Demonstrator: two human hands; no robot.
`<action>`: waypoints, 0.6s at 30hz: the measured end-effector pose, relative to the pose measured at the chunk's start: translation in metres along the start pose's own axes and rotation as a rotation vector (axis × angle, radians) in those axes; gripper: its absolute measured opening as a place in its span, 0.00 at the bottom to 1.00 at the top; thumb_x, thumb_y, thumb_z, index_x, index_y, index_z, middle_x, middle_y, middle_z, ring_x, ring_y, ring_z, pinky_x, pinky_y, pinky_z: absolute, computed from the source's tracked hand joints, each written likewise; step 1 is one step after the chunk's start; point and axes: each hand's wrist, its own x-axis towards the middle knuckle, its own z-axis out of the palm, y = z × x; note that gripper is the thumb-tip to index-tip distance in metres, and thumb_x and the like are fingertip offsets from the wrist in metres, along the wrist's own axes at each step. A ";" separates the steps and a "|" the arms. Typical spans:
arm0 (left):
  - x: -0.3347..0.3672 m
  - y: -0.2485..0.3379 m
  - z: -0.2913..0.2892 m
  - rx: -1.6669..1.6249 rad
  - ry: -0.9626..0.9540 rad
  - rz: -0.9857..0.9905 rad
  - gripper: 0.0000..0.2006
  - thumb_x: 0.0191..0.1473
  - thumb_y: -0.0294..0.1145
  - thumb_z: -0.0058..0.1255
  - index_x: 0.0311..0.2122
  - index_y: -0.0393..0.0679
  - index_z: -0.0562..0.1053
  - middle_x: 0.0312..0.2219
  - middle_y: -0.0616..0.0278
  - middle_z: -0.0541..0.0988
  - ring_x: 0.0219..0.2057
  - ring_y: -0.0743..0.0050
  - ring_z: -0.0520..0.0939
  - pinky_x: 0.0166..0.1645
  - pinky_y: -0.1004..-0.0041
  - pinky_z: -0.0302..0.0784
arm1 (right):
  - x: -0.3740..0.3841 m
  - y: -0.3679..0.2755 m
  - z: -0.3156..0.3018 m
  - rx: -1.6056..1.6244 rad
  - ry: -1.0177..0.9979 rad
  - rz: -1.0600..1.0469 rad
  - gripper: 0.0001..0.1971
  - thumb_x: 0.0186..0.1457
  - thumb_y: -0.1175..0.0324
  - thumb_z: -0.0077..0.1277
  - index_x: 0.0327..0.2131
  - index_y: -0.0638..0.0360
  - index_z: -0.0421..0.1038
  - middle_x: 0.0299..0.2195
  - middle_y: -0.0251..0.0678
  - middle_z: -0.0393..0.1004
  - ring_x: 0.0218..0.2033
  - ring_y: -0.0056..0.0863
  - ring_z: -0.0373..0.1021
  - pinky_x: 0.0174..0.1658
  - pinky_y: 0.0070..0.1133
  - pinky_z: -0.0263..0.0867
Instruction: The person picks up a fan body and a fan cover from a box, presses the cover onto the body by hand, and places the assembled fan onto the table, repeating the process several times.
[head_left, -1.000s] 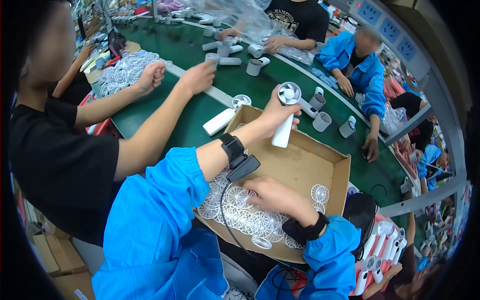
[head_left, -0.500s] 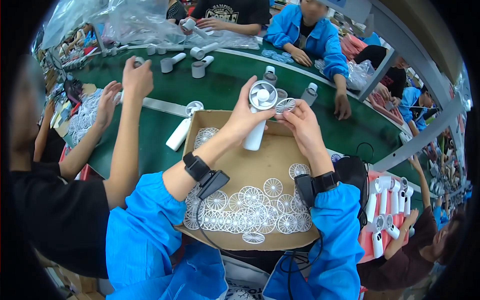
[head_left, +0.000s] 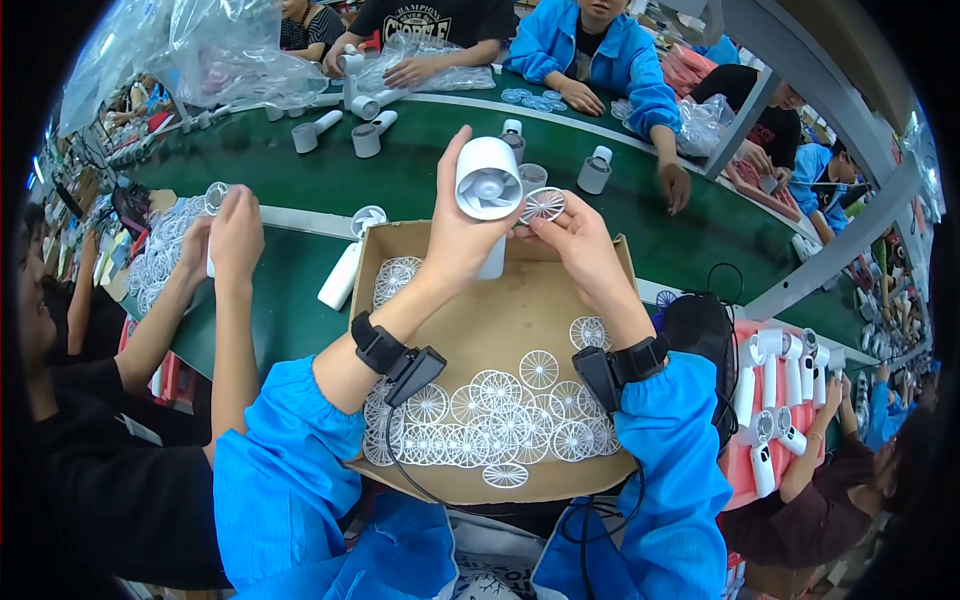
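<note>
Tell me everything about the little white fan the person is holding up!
The fan is white and looks like smooth plastic. It has a short round head with curved blades inside, facing the camera, and a handle pointing down behind the left hand, which wraps around it. It is held over the cardboard box. The right hand holds a round spoked grille right beside the fan's head.

We now have our right hand point(head_left: 580, 245), lifted out of the cardboard box point(head_left: 480, 330), pinching a round white grille point(head_left: 543, 205) right beside the open end of the white handheld fan point(head_left: 488, 185) our left hand point(head_left: 455, 230) has raised higher.
</note>
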 end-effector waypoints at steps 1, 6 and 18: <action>0.000 -0.001 0.000 0.044 0.023 0.003 0.43 0.45 0.24 0.59 0.62 0.53 0.47 0.40 0.60 0.70 0.33 0.74 0.77 0.29 0.75 0.78 | -0.001 -0.001 0.002 -0.035 0.016 -0.006 0.13 0.55 0.79 0.46 0.45 0.63 0.64 0.41 0.39 0.72 0.39 0.26 0.72 0.45 0.21 0.68; 0.004 -0.004 -0.004 0.044 0.124 -0.163 0.38 0.46 0.23 0.56 0.60 0.52 0.50 0.39 0.60 0.70 0.29 0.75 0.77 0.28 0.75 0.78 | -0.009 -0.009 0.011 -0.995 0.328 -0.695 0.19 0.49 0.78 0.53 0.47 0.61 0.66 0.44 0.42 0.69 0.43 0.32 0.70 0.45 0.23 0.68; -0.004 -0.017 -0.007 -0.029 -0.064 -0.472 0.37 0.51 0.20 0.46 0.62 0.53 0.44 0.39 0.54 0.73 0.31 0.69 0.79 0.28 0.74 0.78 | -0.012 -0.003 0.005 -0.988 0.287 -0.612 0.21 0.41 0.72 0.61 0.43 0.58 0.73 0.44 0.40 0.68 0.43 0.37 0.68 0.45 0.26 0.66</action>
